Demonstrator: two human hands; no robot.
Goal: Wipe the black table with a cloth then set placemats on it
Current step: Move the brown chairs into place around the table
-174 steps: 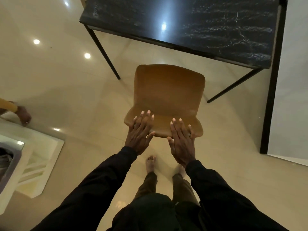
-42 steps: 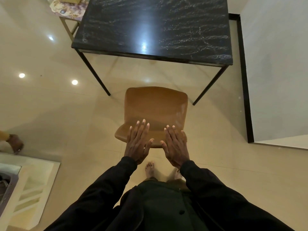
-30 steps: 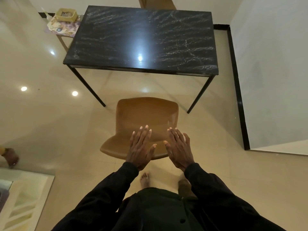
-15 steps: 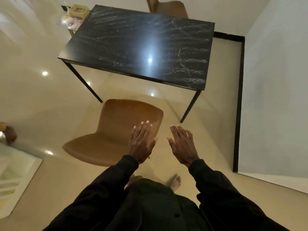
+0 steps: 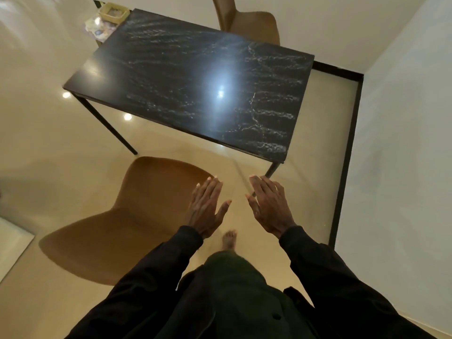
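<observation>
The black marble-patterned table stands ahead on thin black legs, its top bare and glossy with a lamp reflection. My left hand hovers flat with straight fingers over the right edge of a brown chair, which stands pulled back from the table. My right hand is held flat, fingers straight, over the floor to the right of the chair. Neither hand holds anything. No cloth shows in my hands.
A second brown chair stands at the table's far side. A small side table at the far left corner carries a patterned mat and a yellowish tray. A white wall with black skirting closes the right side.
Both hands have come off the brown chair's backrest. I have moved right past the chair, which now sits at my left, turned at an angle.
</observation>
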